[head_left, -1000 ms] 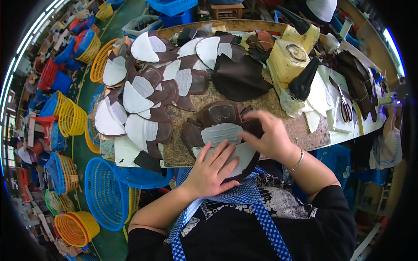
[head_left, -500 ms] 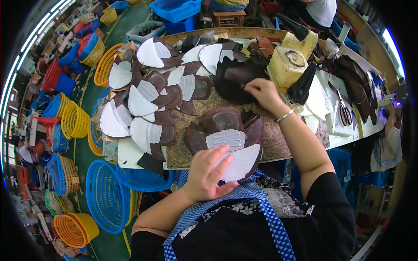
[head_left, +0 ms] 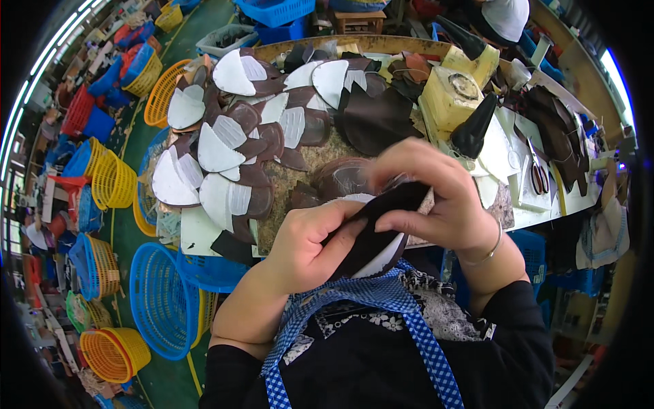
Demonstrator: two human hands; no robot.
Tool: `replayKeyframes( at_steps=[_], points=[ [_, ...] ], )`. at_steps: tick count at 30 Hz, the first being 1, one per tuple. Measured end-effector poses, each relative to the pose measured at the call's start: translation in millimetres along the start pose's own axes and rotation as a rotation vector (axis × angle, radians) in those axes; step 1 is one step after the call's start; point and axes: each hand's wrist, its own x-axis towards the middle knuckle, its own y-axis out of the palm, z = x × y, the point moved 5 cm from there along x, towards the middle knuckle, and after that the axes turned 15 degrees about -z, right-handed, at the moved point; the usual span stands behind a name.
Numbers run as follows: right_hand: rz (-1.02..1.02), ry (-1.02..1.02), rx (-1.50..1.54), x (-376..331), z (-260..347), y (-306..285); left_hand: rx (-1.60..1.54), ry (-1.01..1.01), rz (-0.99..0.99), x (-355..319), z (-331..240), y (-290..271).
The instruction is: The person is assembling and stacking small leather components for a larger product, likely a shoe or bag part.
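A dark leather piece (head_left: 371, 235) is held up in front of me, gripped on both sides. My left hand (head_left: 306, 242) pinches its left edge between thumb and fingers. On the right, my right hand (head_left: 439, 198) grips its upper end, fingers curled and slightly blurred. Under it, partly hidden, lies a stack of brown leather pieces (head_left: 340, 178) with a white lining showing below. Beyond my right hand rests a pile of dark brown leather pieces (head_left: 375, 119). To the left, brown leather pieces with white linings (head_left: 221, 146) overlap in a broad heap.
At the right stand a yellow block (head_left: 446, 99), a black shoe last (head_left: 475, 127) and scissors (head_left: 538, 170) on a white board. Blue baskets (head_left: 162, 300) and a yellow basket (head_left: 114, 180) line the floor at left. The worktable's near edge runs just before my apron.
My right hand has come from the dark leather pile back toward me with one piece. My left hand has closed on that piece, above the white-lined stack.
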Motion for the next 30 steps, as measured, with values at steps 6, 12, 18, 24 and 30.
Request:
replayKeyframes(
  at_steps=[6,12,18,24,30],
  points=[
    [-0.056,0.111,-0.074,-1.3,-17.1,12.3,0.383,0.329,-0.503,-7.4,-10.0,-20.1],
    [-0.089,-0.115,-0.081,6.5,12.2,26.4,0.049,-0.003,-0.272,-14.1,-22.6,-6.5],
    [-0.148,-0.315,-0.092,-3.5,16.7,30.9,-0.480,-0.237,-0.430,-16.7,3.4,-13.0],
    [-0.149,-0.214,-0.017,-14.7,12.0,29.0,-0.553,-0.189,-0.415,-19.1,6.2,-9.1],
    [-0.131,-0.380,-0.342,-20.2,19.5,34.7,-0.330,-0.130,-0.489,-16.6,6.3,-8.1]
  ],
)
